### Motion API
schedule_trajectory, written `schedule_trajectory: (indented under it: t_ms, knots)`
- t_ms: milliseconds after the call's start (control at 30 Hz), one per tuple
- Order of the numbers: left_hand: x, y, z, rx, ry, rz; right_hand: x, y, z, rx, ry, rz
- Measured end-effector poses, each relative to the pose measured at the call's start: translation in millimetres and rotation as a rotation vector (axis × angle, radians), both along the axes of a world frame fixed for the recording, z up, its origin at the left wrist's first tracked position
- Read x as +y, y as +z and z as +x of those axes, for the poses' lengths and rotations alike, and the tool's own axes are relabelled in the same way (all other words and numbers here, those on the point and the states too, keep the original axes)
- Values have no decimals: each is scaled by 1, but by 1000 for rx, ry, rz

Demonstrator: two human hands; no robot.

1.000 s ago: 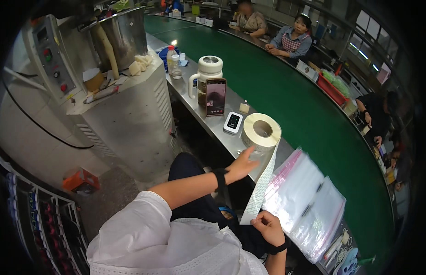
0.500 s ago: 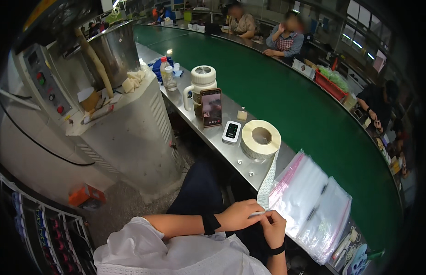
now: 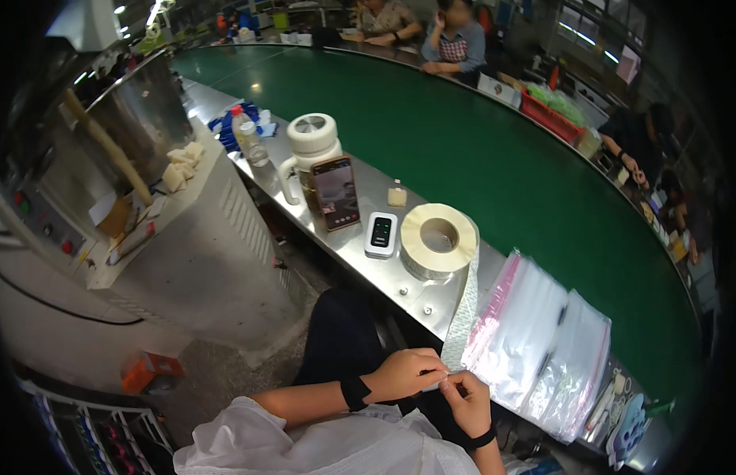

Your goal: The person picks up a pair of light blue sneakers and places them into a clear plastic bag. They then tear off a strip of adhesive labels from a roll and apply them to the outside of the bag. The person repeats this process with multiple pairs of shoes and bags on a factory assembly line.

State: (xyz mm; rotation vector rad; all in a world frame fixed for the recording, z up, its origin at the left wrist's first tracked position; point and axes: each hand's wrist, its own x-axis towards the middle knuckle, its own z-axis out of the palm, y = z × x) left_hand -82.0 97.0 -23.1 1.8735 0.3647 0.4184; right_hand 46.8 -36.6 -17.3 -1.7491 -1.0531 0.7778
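Observation:
My left hand (image 3: 409, 372) and my right hand (image 3: 467, 400) meet above my lap, close to the bench edge. Their fingertips pinch together around a small white piece (image 3: 433, 387), mostly hidden by the fingers. A pale printed label strip (image 3: 461, 317) hangs over the bench edge just behind the hands, and its lower end is out of sight there. It comes off a cream label roll (image 3: 416, 245) lying flat on the metal bench. Right of the strip lie clear plastic bags (image 3: 517, 336) with pink edges, in two stacks.
Left of the roll are a white device (image 3: 380, 235), a phone (image 3: 336, 192) leaning on a white jug (image 3: 313, 141), and bottles (image 3: 253, 146). A green conveyor belt (image 3: 368, 119) runs behind. A steel machine (image 3: 201, 245) stands left. Several people sit across the belt.
The view has tilted and shifted, so the bench things appear further left. My hands stay together at the bench edge; the left fingers have straightened somewhat over the white piece.

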Motion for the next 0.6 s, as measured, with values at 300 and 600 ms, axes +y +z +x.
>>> schedule_trajectory:
  t_ms: [300, 600]
  knots:
    - [15, 3, -7, -2, -28, -183, 12, 6, -2, -6, 96, 34]
    - [49, 18, 0, -75, 194, 13, -2, -5, 6, -192, 244, -20]
